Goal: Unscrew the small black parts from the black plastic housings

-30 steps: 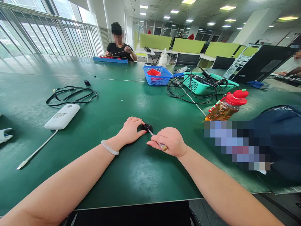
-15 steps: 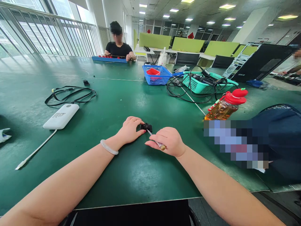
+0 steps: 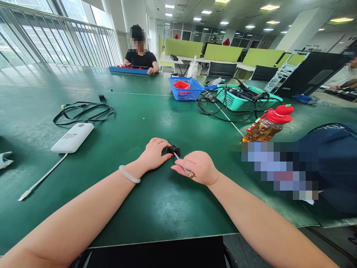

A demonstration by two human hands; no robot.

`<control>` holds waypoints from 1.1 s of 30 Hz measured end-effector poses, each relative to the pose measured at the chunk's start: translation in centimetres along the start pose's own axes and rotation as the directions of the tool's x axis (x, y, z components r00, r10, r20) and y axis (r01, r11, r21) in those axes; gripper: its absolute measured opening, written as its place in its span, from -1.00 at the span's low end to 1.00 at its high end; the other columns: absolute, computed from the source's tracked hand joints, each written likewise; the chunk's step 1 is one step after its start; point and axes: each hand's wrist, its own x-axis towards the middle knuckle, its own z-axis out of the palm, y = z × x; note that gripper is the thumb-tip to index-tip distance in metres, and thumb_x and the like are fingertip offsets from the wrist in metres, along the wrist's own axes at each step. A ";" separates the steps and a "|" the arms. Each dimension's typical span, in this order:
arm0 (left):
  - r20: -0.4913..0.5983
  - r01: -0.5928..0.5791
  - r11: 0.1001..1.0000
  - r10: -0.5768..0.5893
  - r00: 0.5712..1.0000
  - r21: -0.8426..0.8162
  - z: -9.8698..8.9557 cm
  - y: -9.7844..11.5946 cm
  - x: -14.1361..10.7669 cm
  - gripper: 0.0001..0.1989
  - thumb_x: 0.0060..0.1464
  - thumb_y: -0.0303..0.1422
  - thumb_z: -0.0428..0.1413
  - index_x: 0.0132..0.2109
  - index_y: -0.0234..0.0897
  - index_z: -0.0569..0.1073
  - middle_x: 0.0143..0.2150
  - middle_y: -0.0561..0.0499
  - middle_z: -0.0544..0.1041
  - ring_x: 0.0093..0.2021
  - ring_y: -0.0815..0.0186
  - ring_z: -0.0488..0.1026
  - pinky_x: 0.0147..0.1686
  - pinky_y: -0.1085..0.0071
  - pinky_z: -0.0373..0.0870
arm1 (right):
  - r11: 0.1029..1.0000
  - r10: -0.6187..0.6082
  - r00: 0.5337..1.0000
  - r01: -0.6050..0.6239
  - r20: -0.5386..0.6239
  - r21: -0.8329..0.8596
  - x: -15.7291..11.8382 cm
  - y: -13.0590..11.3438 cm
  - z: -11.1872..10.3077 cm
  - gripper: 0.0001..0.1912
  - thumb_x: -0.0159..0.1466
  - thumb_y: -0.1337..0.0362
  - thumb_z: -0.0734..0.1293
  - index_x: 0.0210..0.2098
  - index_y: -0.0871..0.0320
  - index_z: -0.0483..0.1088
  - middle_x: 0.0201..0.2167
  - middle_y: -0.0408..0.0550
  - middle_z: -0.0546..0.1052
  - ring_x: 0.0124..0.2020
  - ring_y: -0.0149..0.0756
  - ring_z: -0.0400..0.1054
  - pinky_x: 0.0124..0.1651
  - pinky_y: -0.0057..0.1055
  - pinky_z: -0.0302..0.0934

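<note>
Here's the green table, and you're working inward from the middle of its near edge, likely to keep everything within easy reach. Over toward the right edge, there's the teal basket, apparently keeping those black cables gathered, though loops spill over its rim. The blue basket sits beside it, nearer the far edge, and the red-capped bottle is in front, well off to the right of your hands. Toward the left edge lies the white power bank, apart from your left forearm.

Now your hands! Your right hand is curled, pinching the slim screwdriver by its handle, tip angled to the black block, probably for fine control. Your left hand pinches the left side of that small black block between thumb and fingers, seemingly steadying it against the tabletop, centred inward from the near edge.
</note>
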 end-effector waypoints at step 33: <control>0.002 0.006 1.000 -0.006 1.000 -0.021 0.0 -0.1 0.0 -0.69 0.11 -0.20 0.15 -0.02 -0.19 0.50 0.10 -0.06 0.51 0.21 0.04 0.28 0.25 0.00 0.19 | 0.999 0.046 0.999 -0.046 0.017 -0.010 -0.2 -0.1 0.2 -0.66 0.35 0.21 0.32 -0.55 0.14 0.42 -0.66 -0.20 0.36 -0.59 -0.47 0.21 -0.46 -0.45 0.06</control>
